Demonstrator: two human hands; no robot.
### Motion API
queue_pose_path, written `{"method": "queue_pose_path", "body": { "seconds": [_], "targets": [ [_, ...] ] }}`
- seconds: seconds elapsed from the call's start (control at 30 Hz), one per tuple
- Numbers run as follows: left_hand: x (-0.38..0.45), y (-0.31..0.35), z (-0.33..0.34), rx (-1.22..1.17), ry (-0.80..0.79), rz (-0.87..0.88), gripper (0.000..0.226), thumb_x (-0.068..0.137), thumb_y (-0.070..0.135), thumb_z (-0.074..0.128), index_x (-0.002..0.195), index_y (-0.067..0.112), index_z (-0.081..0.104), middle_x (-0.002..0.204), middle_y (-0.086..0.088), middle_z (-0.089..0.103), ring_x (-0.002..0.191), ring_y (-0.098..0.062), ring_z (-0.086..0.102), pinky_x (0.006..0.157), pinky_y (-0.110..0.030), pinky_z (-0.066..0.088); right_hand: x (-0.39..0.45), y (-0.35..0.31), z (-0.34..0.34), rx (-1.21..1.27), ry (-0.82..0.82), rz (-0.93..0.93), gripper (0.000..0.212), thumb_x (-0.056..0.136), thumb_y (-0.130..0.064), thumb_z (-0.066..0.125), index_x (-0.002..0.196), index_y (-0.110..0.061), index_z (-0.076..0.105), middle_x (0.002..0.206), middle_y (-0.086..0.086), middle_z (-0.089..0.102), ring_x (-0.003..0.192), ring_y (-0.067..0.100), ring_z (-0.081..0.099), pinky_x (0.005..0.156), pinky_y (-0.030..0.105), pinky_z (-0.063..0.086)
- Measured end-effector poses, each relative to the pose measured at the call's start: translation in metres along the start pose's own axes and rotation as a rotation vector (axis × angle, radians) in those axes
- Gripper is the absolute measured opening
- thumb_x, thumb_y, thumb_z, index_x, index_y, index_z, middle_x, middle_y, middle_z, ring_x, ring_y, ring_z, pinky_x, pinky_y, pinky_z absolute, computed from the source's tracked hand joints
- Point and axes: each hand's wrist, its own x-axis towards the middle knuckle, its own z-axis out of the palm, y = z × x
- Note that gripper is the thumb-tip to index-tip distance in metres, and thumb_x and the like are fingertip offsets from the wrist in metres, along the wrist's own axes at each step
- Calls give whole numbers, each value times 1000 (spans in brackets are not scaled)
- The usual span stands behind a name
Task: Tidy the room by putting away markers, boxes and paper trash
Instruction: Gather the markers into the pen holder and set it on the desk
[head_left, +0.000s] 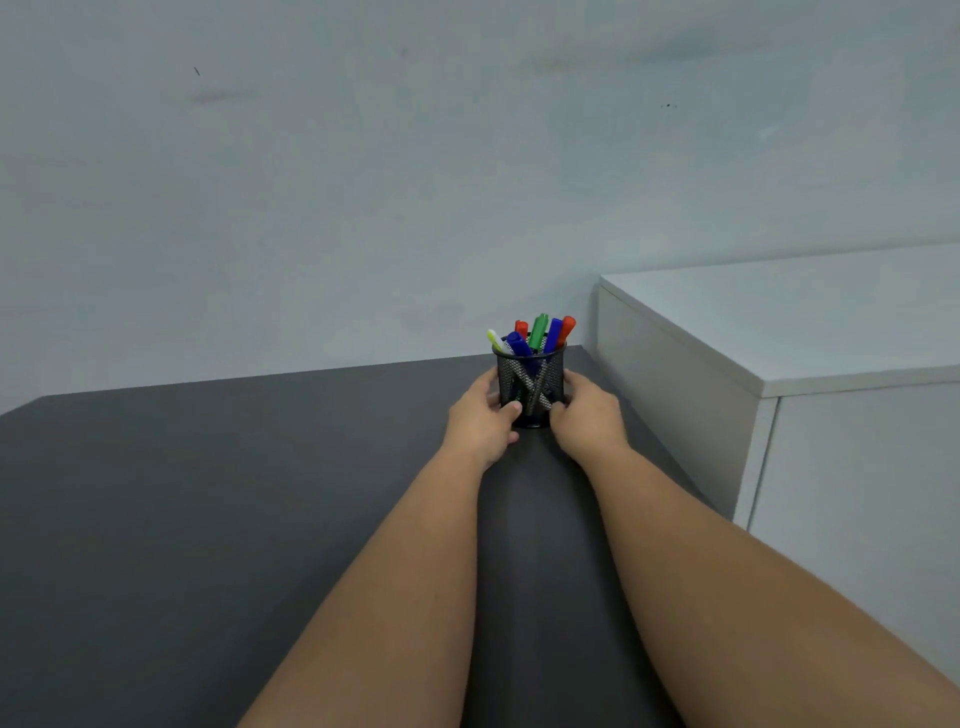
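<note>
A black mesh pen cup (530, 384) stands upright near the far right corner of the dark grey table (208, 493). Several markers (540, 335) stick out of it: red, green, blue and one with a yellow-green tip. My left hand (480, 418) wraps the cup's left side, thumb across its front. My right hand (587, 415) grips the right side in the same way. Both arms stretch straight out over the table.
A white cabinet (779, 332) stands directly right of the table, its top a little higher than the tabletop. A pale wall (363, 208) runs behind the table and the cabinet.
</note>
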Motion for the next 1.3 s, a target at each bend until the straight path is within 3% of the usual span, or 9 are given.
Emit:
{"method": "queue_pose_path", "body": {
  "seconds": [0.27,0.47,0.63,0.87,0.97,1.03,1.13,1.3],
  "targets": [
    [56,-10,1,68,74,28,62,88,14,69,143,28,44,120,-3,66,92,-8,64,56,-17,53,54,8,18,56,-19,15,51,89,-8,55,137,-24,52,122,7,67,110,23,62,81,23,41],
    [93,-17,0,86,89,39,59,87,16,71,141,24,47,121,-4,67,97,-13,66,52,-16,51,91,12,33,47,-17,-7,47,89,-9,57,134,-23,55,121,7,68,110,23,62,81,22,39],
    [119,-23,-1,93,96,45,44,86,15,72,127,17,56,117,-4,69,87,-8,65,51,-18,52,116,13,43,22,-36,-26,48,90,-11,58,136,-23,54,121,8,67,112,25,61,87,25,43],
    [149,-29,0,132,96,65,35,85,14,72,117,14,58,114,-5,70,90,-12,66,50,-19,50,142,17,53,47,-15,-14,45,89,-10,59,132,-22,58,113,6,71,108,24,62,82,20,39],
    [158,-31,2,172,90,79,39,85,15,72,122,12,57,116,-7,69,100,-19,67,73,-35,59,151,19,57,68,-25,0,45,89,-10,59,132,-22,57,112,4,72,101,20,63,81,21,41],
    [163,-31,2,198,87,90,39,85,17,72,122,13,58,115,-7,70,100,-19,67,85,-39,57,157,21,59,77,-25,4,46,89,-11,59,134,-22,56,109,3,73,90,14,60,79,21,41],
    [171,-33,0,257,89,110,38,86,22,72,121,16,58,107,-3,71,91,-13,64,77,-23,47,166,22,62,71,-29,-3,48,89,-15,61,135,-23,54,106,2,73,83,10,55,77,22,42],
    [179,-32,0,312,103,94,37,86,28,72,119,16,59,95,-2,71,87,-12,61,73,-21,41,177,26,64,89,-41,-15,48,87,-19,65,135,-24,55,95,0,73,81,11,57,75,23,42]
  ]
}}
